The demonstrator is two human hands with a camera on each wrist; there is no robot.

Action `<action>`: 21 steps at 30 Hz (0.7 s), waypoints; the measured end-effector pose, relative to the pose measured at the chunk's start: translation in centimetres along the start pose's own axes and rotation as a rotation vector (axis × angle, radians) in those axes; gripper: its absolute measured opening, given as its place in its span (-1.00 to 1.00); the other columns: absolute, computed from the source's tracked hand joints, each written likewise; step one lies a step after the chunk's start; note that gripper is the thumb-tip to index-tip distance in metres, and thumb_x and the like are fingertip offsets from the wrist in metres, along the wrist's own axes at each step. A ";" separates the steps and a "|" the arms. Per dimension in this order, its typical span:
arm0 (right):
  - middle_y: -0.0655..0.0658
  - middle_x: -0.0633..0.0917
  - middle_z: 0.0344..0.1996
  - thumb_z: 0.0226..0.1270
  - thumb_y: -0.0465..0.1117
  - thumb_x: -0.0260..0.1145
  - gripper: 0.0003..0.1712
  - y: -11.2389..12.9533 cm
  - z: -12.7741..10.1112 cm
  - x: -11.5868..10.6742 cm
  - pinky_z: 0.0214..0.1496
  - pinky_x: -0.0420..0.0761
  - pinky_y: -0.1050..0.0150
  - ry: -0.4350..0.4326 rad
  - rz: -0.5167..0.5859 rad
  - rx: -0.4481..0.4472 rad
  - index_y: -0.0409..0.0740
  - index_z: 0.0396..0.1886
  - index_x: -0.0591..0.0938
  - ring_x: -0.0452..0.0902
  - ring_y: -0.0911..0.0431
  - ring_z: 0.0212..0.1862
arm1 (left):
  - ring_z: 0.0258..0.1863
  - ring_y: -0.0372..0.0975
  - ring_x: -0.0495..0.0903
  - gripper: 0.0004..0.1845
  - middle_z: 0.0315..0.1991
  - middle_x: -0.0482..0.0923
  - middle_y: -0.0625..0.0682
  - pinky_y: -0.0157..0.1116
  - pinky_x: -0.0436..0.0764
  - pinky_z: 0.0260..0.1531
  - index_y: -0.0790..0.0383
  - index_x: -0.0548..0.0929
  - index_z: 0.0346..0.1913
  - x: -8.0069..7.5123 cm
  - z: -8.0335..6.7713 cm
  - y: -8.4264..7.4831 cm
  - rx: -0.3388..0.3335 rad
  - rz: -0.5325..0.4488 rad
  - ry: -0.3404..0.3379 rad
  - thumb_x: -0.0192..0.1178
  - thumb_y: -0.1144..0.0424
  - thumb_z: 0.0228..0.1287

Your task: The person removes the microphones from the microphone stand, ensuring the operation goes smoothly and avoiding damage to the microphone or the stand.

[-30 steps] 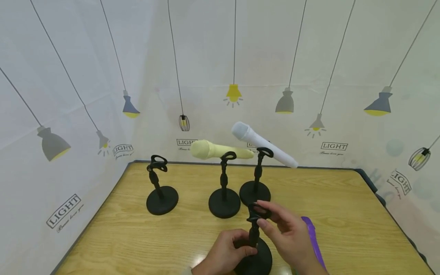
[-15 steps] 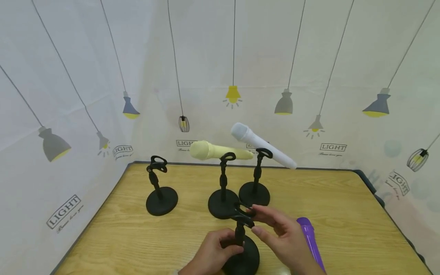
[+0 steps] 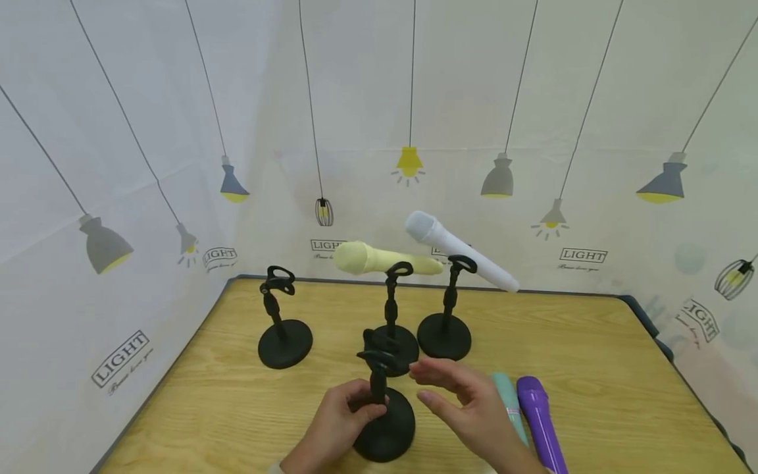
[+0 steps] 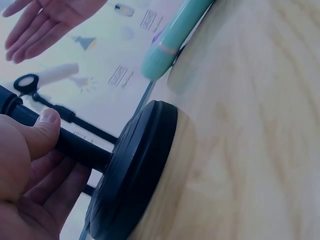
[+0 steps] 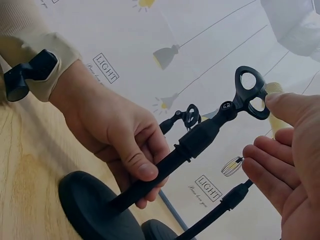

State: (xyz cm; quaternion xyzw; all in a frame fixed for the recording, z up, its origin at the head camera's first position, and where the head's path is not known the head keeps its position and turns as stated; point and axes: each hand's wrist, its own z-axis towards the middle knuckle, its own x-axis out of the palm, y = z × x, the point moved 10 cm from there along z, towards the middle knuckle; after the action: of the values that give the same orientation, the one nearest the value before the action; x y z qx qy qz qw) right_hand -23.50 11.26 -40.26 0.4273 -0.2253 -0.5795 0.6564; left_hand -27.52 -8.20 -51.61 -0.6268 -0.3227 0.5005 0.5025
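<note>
**Near stand held by left hand; right hand open beside its clip**

The near microphone stand (image 3: 381,421) sits on the desk (image 3: 592,368) at the near edge, its round base flat on the wood. The left hand (image 3: 337,424) grips its black pole just above the base, thumb and fingers curled round it. The right hand (image 3: 468,411) is just right of the clip, fingers straight and relaxed, holding nothing and apart from the clip. Just right of it lie a teal microphone (image 3: 509,401) and a purple microphone (image 3: 541,421). Farther back stand three more stands; two carry a yellow microphone (image 3: 379,259) and a white microphone (image 3: 458,250).
</note>
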 end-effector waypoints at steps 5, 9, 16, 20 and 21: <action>-0.32 0.82 0.09 0.50 -0.45 0.39 -0.60 -0.9 0.2 0.7 0.15 0.76 0.33 0.007 -0.013 0.025 -0.28 0.28 0.69 0.80 0.19 0.12 | -0.02 -0.20 0.79 -0.84 -0.09 0.86 -0.03 -0.32 0.76 0.02 0.13 0.81 -0.03 -1.9 0.1 0.5 -0.010 0.051 -0.063 0.48 0.21 0.41; -0.33 0.82 0.08 0.50 -0.43 0.40 -0.62 -1.5 0.4 1.3 0.15 0.77 0.32 0.020 -0.023 0.033 -0.26 0.26 0.70 0.82 0.15 0.11 | -0.07 -0.20 0.79 -0.84 -0.11 0.86 -0.02 -0.39 0.74 -0.06 0.15 0.81 -0.03 -3.6 0.2 0.8 -0.021 0.090 -0.120 0.47 0.21 0.42; -0.25 0.83 0.10 0.54 -0.36 0.39 -0.64 -2.7 0.5 2.4 0.16 0.76 0.32 0.056 -0.026 0.089 -0.22 0.27 0.70 0.81 0.17 0.10 | -0.14 -0.24 0.77 -0.85 -0.13 0.86 -0.01 -0.40 0.72 -0.14 0.17 0.81 -0.02 -6.2 0.4 1.3 -0.053 0.134 -0.233 0.45 0.26 0.44; -0.22 0.83 0.10 0.54 -0.35 0.39 -0.64 -3.0 0.6 2.9 0.17 0.77 0.30 0.067 -0.021 0.096 -0.22 0.27 0.71 0.81 0.15 0.09 | -0.17 -0.27 0.77 -0.88 -0.14 0.85 -0.03 -0.37 0.73 -0.16 0.15 0.82 -0.04 -7.5 0.8 1.4 -0.048 0.164 -0.295 0.45 0.26 0.44; -0.22 0.83 0.09 0.55 -0.35 0.39 -0.65 -3.1 0.7 3.1 0.17 0.77 0.30 0.071 -0.021 0.098 -0.22 0.27 0.71 0.81 0.14 0.09 | -0.17 -0.28 0.77 -0.88 -0.14 0.85 -0.04 -0.37 0.73 -0.16 0.14 0.82 -0.04 -7.8 0.9 1.5 -0.046 0.171 -0.309 0.45 0.25 0.44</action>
State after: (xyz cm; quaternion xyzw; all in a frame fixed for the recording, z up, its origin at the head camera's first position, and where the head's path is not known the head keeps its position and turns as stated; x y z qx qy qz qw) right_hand -25.10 8.23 -43.08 0.4815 -0.2254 -0.5591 0.6362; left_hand -30.78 -15.45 -50.66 -0.5791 -0.3529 0.6241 0.3880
